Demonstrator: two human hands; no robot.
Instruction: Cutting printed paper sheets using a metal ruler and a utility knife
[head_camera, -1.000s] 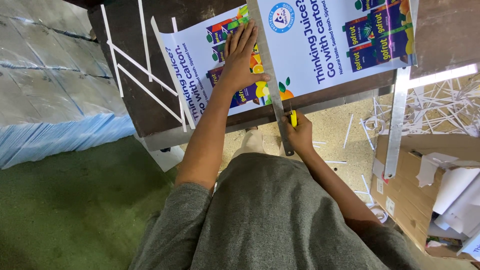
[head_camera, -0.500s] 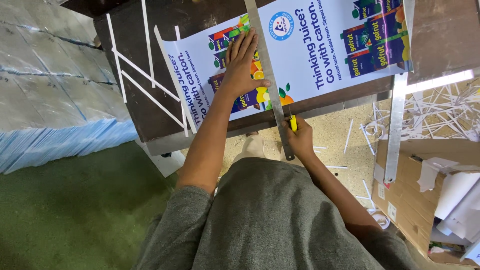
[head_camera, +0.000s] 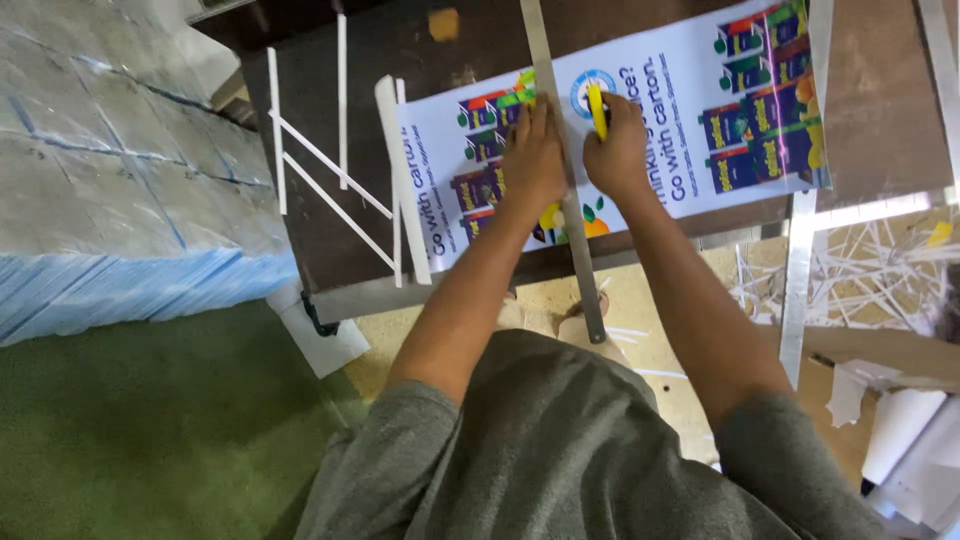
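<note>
Pressing flat left hand (head_camera: 533, 160) on steel ruler (head_camera: 565, 190) | right hand (head_camera: 617, 150) grip: yellow knife (head_camera: 597, 108) (glossy poster (head_camera: 690, 130))

To your left, a tall stack of pale blue-edged white sheets (head_camera: 120, 220), standing on the green floor (head_camera: 150, 430); on the dark brown worktop (head_camera: 330, 250), left part, several thin white paper offcut strips (head_camera: 330, 190), some upright, some crossing at a slant; one wider white strip (head_camera: 405, 180) lying just beside them; at your right, a second long flat steel bar (head_camera: 798, 290) reaching off the worktop's edge; beyond it, a loose heap of narrow white paper trimmings (head_camera: 860, 270) on the tan floor; lower right, a brown cardboard box (head_camera: 890, 400) with a white paper roll (head_camera: 900, 430) beside it; a small white block (head_camera: 320, 340) below the worktop's near left corner.
</note>
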